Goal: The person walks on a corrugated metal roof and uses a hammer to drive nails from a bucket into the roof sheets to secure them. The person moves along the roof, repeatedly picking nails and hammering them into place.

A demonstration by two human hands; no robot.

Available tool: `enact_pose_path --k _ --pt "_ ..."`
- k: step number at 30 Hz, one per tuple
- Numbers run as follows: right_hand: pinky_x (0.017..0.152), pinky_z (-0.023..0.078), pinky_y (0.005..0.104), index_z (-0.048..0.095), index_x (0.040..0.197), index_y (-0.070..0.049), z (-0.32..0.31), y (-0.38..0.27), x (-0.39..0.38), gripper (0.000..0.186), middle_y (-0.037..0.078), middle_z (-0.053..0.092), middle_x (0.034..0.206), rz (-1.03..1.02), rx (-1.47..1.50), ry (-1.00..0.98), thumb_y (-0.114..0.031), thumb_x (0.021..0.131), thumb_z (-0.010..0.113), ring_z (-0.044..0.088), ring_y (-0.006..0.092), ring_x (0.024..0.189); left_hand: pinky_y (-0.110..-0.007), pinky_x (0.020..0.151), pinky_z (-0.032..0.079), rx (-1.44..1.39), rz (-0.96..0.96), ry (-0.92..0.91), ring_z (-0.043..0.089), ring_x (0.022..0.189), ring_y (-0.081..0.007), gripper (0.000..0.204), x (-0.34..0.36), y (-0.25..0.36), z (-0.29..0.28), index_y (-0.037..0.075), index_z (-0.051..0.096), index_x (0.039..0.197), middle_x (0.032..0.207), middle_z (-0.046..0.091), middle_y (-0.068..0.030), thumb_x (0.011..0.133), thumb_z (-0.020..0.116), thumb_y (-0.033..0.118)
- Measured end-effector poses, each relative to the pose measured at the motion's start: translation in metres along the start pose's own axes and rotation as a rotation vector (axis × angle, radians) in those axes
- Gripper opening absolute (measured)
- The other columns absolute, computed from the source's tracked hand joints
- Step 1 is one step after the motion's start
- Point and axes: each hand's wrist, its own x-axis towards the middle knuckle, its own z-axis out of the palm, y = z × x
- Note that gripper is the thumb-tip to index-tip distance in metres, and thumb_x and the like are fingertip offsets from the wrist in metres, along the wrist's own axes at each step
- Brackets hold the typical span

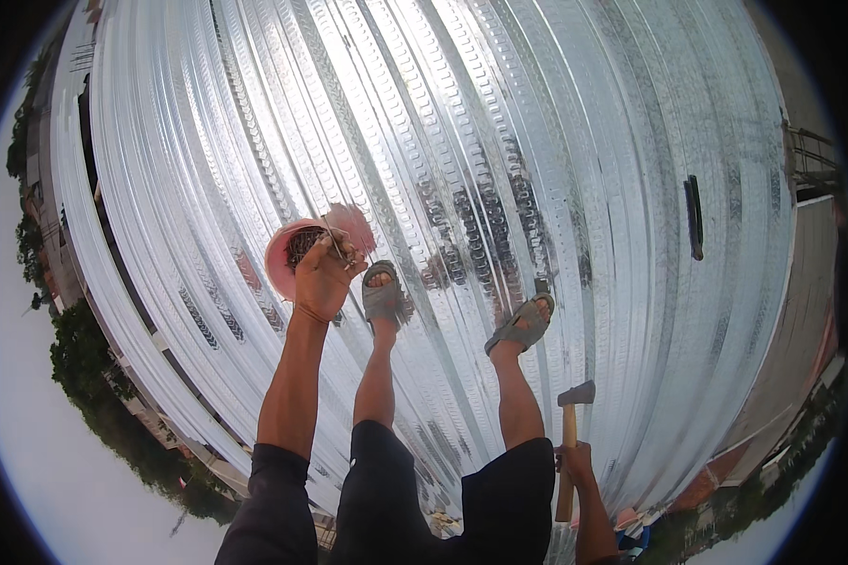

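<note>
My left hand is over the near edge of a small pink bucket. Its fingers are curled together, and what they hold is too small to make out; thin strands show beside the fingertips. Dark, thin pieces that look like nails lie inside the bucket. Low on the right, beside my leg, my right hand is closed around the wooden handle of a hammer. The hammer is upright in the picture, its dark head above my fist.
I stand in grey sandals on shiny ribbed metal sheets. A dark, narrow bar-like piece lies on the right. The sheeting ends at a left edge with gaps, trees beyond. A concrete surface borders the right side.
</note>
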Motion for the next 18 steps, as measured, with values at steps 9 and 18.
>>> enact_pose_path --k 9,18 --pt "0.048 0.052 0.0339 0.061 0.085 0.002 -0.11 -0.081 -0.001 0.018 0.007 0.061 0.07 -0.079 0.022 0.152 -0.007 0.081 0.076 0.061 0.0174 0.054 -0.038 0.085 0.052 0.24 0.023 -0.093 0.061 0.082 -0.0136 0.019 -0.01 -0.067 0.151 0.006 0.064 0.104 0.098 0.062 -0.0014 0.102 0.065 0.025" --pt "0.047 0.051 0.0346 0.061 0.083 0.001 -0.125 -0.064 -0.031 0.018 0.008 0.061 0.07 0.048 0.108 0.128 -0.006 0.081 0.077 0.06 0.0176 0.052 -0.027 0.067 0.05 0.691 -0.382 -0.191 0.057 0.069 -0.0092 0.018 -0.055 -0.176 0.161 -0.001 0.07 0.1 0.081 0.064 -0.0012 0.097 0.064 0.016"
